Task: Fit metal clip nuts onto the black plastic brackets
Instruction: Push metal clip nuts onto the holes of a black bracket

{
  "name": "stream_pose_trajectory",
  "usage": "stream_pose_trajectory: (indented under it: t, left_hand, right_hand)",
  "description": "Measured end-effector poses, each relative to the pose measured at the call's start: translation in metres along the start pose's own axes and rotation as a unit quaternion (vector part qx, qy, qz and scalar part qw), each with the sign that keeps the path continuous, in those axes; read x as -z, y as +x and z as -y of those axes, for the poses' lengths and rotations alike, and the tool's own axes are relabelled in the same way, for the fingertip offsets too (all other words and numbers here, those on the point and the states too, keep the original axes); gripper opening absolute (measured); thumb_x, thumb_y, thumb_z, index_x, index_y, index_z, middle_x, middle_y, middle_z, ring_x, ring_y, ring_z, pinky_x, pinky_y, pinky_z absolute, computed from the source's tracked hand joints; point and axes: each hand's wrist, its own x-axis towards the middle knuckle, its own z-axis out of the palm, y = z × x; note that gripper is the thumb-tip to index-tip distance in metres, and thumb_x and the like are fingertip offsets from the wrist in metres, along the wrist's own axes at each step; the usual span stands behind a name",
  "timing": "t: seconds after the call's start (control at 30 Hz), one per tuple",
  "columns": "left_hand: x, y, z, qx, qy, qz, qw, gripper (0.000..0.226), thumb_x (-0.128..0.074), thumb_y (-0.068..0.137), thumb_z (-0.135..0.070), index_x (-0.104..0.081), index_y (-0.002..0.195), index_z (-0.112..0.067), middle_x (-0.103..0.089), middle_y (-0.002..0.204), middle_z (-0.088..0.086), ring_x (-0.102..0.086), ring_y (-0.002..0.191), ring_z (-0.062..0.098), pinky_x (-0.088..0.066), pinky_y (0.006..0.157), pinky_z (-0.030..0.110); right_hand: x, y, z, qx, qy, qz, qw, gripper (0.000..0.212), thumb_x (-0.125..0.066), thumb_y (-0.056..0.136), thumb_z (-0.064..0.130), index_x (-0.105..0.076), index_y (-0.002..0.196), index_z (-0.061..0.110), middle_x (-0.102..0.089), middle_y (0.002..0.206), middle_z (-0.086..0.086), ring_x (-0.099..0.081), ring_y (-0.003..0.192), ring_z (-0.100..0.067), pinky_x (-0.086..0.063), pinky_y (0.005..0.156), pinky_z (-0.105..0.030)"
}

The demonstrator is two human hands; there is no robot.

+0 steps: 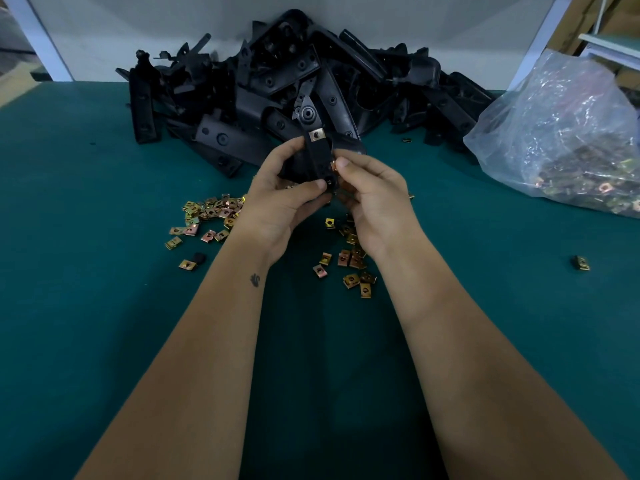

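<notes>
My left hand (284, 195) grips a black plastic bracket (317, 157) held upright above the green table. One metal clip nut (316, 135) sits on the bracket's upper part. My right hand (374, 199) pinches a second clip nut (333, 167) against the bracket's right edge, thumb on top; most of that nut is hidden by the fingers. Loose gold clip nuts lie on the mat under both hands, one group (207, 216) at the left and another (353, 265) at the right.
A big heap of black brackets (277, 81) fills the back of the green table (86, 306) against a white wall. A clear plastic bag of clip nuts (561, 140) stands at the right. A single nut (581, 263) lies far right.
</notes>
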Motion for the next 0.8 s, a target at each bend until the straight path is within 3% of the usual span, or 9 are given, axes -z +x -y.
stream_pose_trajectory:
  t: [0.2,0.37,0.47,0.8]
  left_hand:
    - [-0.0003,-0.0019,0.0008,-0.020,0.027,-0.017,0.999,0.050,-0.061,0.086,0.015,-0.059,0.118,-0.023,-0.064,0.112,0.005,-0.068,0.097,0.013,-0.058,0.083,0.030]
    - [0.0012,-0.0019,0.0018,-0.022,0.021,-0.022,0.999,0.049,-0.061,0.086,0.016,-0.061,0.114,-0.024,-0.066,0.107,0.002,-0.068,0.097,0.012,-0.058,0.082,0.029]
    - [0.0012,-0.0017,0.0031,-0.029,0.025,-0.026,0.999,0.049,-0.061,0.085,0.016,-0.062,0.113,-0.024,-0.068,0.100,-0.003,-0.069,0.092,0.008,-0.058,0.081,0.028]
    - [0.0036,-0.0006,0.0059,-0.041,0.027,-0.029,0.998,0.049,-0.062,0.085,0.016,-0.062,0.113,-0.025,-0.069,0.104,0.001,-0.070,0.092,0.010,-0.057,0.081,0.029]
  right_hand:
    - [-0.0029,-0.0003,-0.0029,0.017,-0.024,-0.011,1.000,0.015,-0.062,0.091,0.000,-0.072,0.095,0.009,-0.071,0.102,-0.013,-0.065,0.101,-0.025,-0.048,0.101,-0.043]
    - [-0.0047,-0.0004,-0.0050,0.027,-0.039,-0.022,0.999,0.016,-0.062,0.091,0.000,-0.071,0.103,0.003,-0.070,0.110,-0.019,-0.064,0.109,-0.031,-0.049,0.103,-0.045]
    - [-0.0059,-0.0008,-0.0056,0.031,-0.046,-0.031,0.998,0.016,-0.062,0.091,0.000,-0.071,0.104,0.002,-0.071,0.110,-0.018,-0.065,0.105,-0.026,-0.049,0.102,-0.044]
    - [-0.0074,-0.0008,-0.0079,0.035,-0.056,-0.041,0.997,0.018,-0.063,0.091,0.001,-0.071,0.107,-0.001,-0.071,0.111,-0.019,-0.064,0.113,-0.032,-0.048,0.104,-0.047]
